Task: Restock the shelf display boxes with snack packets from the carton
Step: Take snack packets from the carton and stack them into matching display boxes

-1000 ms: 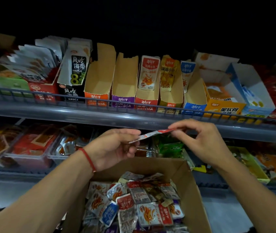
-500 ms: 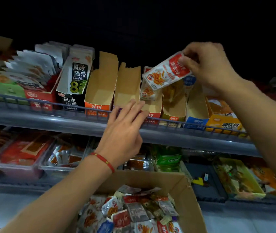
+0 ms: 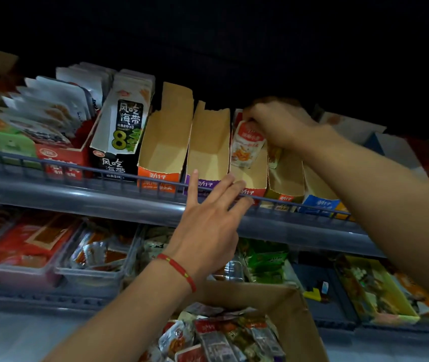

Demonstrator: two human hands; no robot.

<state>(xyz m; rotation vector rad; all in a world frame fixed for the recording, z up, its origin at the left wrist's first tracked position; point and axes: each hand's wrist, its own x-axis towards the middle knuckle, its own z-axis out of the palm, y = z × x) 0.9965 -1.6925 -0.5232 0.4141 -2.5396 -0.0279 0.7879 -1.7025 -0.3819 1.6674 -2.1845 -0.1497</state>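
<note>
My right hand [image 3: 280, 124] pinches the top of a red-and-white snack packet [image 3: 247, 145] that stands upright inside the red-fronted display box [image 3: 248, 182] on the upper shelf. My left hand [image 3: 214, 207] is spread with straight fingers, its tips at the front of that box and the shelf's wire rail [image 3: 155, 180]. The open brown carton [image 3: 294, 312] sits low in the middle, filled with several mixed snack packets [image 3: 218, 335].
Left of the red box stand an orange-fronted box [image 3: 159, 176] and a purple-fronted box [image 3: 206, 163], both showing bare cardboard. Right of it are yellow [image 3: 285, 189] and blue [image 3: 318, 203] boxes. A black seaweed box [image 3: 123, 131] stands further left. Trays of goods fill the lower shelf [image 3: 77, 259].
My right hand has come down from above the shelf and lowered the packet into the red-fronted box. My left hand has stayed at the shelf front, fingers spreading a little.
</note>
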